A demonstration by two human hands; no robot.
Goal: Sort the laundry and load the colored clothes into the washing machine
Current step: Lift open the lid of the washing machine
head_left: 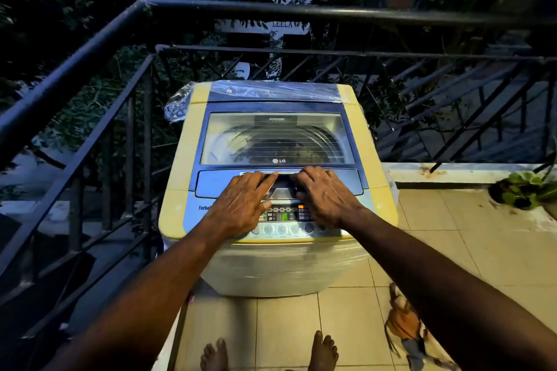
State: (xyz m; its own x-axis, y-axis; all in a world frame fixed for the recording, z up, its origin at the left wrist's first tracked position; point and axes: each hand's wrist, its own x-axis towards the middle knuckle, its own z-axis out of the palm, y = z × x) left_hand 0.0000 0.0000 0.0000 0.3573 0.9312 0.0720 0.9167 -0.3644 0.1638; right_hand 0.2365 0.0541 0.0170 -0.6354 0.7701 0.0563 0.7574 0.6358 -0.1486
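The washing machine (277, 178), a top-loading unit with yellow side panels and a blue lid frame, stands at the centre of the view on a tiled balcony floor (452, 250). Its lid (277, 138) is shut; through the transparent panel the steel drum shows, with a dark mass at the bottom that may be clothing, though reflections make this uncertain. Clear plastic film (271, 90) covers the rear of the top, at 12 o'clock from the lid.

Both hands lie flat at the lid's front edge. The left hand (244, 205) rests at 7 o'clock from the lid, fingers extended toward the recessed handle (281, 182); its grip is open, palm down, enclosing nothing. The right hand (324, 194) rests at 5 o'clock from the lid, fingers likewise extended to the handle; its grip is also open and holds nothing. Between the wrists the control panel (284, 217) shows a lit green digit and a row of round buttons.

At 4 o'clock from the machine, a heap of orange and blue clothes (405, 328) lies on the floor, partly behind the right forearm. Two bare feet (324, 352) stand at 6 o'clock. A dark metal railing (271, 10) surrounds the machine at 9 to 12 o'clock. A potted plant (524, 190) sits at 3 o'clock.
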